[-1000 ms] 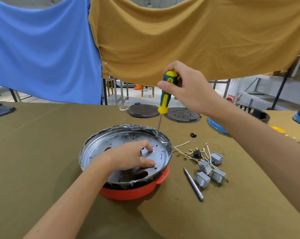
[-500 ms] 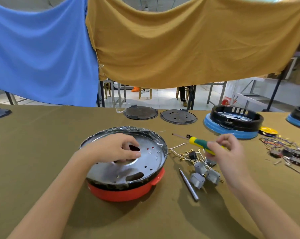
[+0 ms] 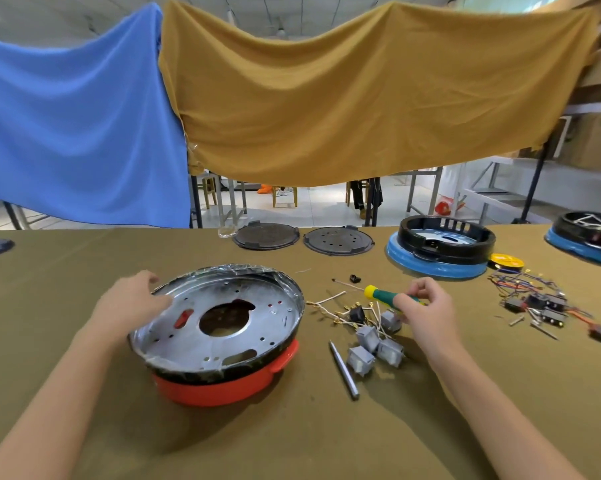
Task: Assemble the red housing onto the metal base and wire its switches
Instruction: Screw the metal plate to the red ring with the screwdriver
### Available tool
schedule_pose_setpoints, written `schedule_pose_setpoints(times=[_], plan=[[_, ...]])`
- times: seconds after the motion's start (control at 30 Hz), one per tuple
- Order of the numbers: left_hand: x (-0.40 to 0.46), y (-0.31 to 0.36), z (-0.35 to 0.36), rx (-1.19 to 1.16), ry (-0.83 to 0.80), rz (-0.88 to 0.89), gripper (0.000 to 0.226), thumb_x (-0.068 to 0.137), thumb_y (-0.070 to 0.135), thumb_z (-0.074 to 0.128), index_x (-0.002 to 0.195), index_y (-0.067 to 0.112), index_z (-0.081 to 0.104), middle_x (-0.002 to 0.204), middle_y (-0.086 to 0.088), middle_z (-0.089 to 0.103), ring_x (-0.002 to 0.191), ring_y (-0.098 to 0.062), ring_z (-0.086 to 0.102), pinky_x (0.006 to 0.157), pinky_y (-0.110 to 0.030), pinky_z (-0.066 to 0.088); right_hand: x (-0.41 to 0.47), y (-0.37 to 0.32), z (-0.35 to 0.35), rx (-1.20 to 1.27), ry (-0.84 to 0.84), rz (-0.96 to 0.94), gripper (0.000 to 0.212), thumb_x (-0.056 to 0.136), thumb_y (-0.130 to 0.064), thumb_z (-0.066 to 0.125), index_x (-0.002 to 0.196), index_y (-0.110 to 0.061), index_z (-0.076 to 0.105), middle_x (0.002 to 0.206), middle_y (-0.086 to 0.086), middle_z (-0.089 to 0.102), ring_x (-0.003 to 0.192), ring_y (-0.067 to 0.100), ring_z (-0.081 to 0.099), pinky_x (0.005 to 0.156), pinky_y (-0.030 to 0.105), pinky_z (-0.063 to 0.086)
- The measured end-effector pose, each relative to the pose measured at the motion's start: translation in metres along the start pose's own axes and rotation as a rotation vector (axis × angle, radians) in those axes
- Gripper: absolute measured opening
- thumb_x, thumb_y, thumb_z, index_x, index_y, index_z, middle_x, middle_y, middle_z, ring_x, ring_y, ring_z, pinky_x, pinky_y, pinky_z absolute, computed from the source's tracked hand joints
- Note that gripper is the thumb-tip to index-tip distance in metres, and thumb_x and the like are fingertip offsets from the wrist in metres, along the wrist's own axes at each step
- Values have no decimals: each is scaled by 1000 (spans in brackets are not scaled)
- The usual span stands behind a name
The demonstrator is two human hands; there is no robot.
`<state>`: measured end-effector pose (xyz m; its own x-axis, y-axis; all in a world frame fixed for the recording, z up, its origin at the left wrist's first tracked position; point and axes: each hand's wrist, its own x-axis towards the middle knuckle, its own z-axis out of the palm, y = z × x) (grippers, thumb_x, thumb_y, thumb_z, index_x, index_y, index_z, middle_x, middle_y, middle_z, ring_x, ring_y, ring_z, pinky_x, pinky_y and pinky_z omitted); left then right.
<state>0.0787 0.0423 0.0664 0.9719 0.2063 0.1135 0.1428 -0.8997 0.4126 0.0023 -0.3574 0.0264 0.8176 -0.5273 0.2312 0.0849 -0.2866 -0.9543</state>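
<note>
The round metal base (image 3: 257, 327), its rim wrapped in clear film, lies on top of the red housing (image 3: 216, 389) at the table's centre. My left hand (image 3: 133, 303) grips the base's left rim. My right hand (image 3: 423, 313) holds the green and yellow screwdriver (image 3: 378, 293) low over the table, its shaft pointing left. Just below that hand lie several grey switches (image 3: 371, 344) with white wires (image 3: 326, 301), and a small black switch (image 3: 356, 314).
A metal rod (image 3: 344, 370) lies right of the housing. Two dark round plates (image 3: 266, 236) sit at the far edge. A blue and black unit (image 3: 437, 251), a yellow disc (image 3: 506, 262) and more wired switches (image 3: 541, 306) are at the right.
My right hand took the screwdriver off the base and lowered it to the right over the switches. My left hand slid from the plate's middle to its left rim.
</note>
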Motion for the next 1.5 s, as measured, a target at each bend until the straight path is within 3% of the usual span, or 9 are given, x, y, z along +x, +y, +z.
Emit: schedule_pose_setpoints(times=[0.1, 0.33, 0.43, 0.6, 0.83, 1.07, 1.17, 1.33, 1.5], plan=[[-5, -10, 1, -275, -132, -87, 16, 87, 9, 59, 95, -2, 67, 90, -22, 69, 70, -27, 59, 65, -34, 43, 9, 4, -6, 165, 60, 82, 17, 84, -3, 67, 82, -9, 50, 92, 15, 57, 84, 31, 64, 74, 43, 60], [-11, -21, 10, -675, -61, -184, 16, 81, -5, 53, 88, -7, 68, 75, -26, 66, 65, -25, 55, 65, -34, 40, 18, 16, -21, 219, 222, 181, 18, 87, -10, 67, 82, -12, 50, 89, 13, 56, 86, 25, 59, 73, 36, 57], [-15, -18, 15, -829, -9, -181, 14, 81, -5, 51, 85, -10, 62, 68, -17, 58, 62, -23, 50, 59, -33, 36, 19, 21, -24, -21, 223, 154, 19, 84, -15, 68, 81, -13, 50, 87, 11, 56, 80, 25, 54, 74, 46, 52], [-27, 6, 26, -1024, 77, -108, 19, 84, -4, 48, 74, 8, 58, 47, 5, 53, 38, -12, 47, 41, -23, 39, 15, 25, -16, -535, 50, 21, 18, 78, -8, 72, 77, -17, 56, 87, 3, 48, 79, 22, 47, 67, 34, 34], [-30, 16, 43, -1180, 139, -58, 24, 86, -1, 51, 97, 10, 69, 75, -4, 69, 57, -14, 62, 47, -26, 49, -5, 8, -2, -518, 74, -273, 6, 94, -20, 62, 99, -19, 64, 101, 3, 56, 95, 16, 48, 82, 33, 40], [-33, 26, 55, -1308, 214, 73, 37, 86, -6, 55, 114, 15, 67, 84, 5, 73, 68, -3, 67, 55, -16, 51, -26, -39, 59, 11, -464, -87, 27, 94, -60, 47, 112, -41, 57, 95, -12, 72, 79, 9, 70, 65, 27, 58], [-33, 24, 54, -1309, 145, 128, 37, 87, -8, 55, 114, 15, 68, 90, -1, 76, 76, -13, 71, 59, -22, 55, -22, -34, 76, 15, -375, -116, 19, 99, -41, 53, 117, -39, 54, 100, -8, 73, 82, 12, 71, 67, 35, 61], [-33, 25, 51, -1311, 110, 139, 28, 93, 0, 52, 111, 15, 68, 95, -7, 73, 81, -24, 69, 69, -38, 57, -23, -12, 81, 37, -366, -160, 36, 99, -27, 58, 134, -30, 51, 103, -16, 71, 84, -5, 66, 57, 11, 50], [-34, 25, 43, -1399, 23, 188, 47, 101, 52, 39, 108, 22, 74, 107, 6, 73, 107, -11, 62, 87, -41, 51, -23, -16, 72, 159, -327, -201, 45, 96, -10, 61, 136, -29, 52, 111, -13, 69, 92, 2, 68, 68, 19, 55]])
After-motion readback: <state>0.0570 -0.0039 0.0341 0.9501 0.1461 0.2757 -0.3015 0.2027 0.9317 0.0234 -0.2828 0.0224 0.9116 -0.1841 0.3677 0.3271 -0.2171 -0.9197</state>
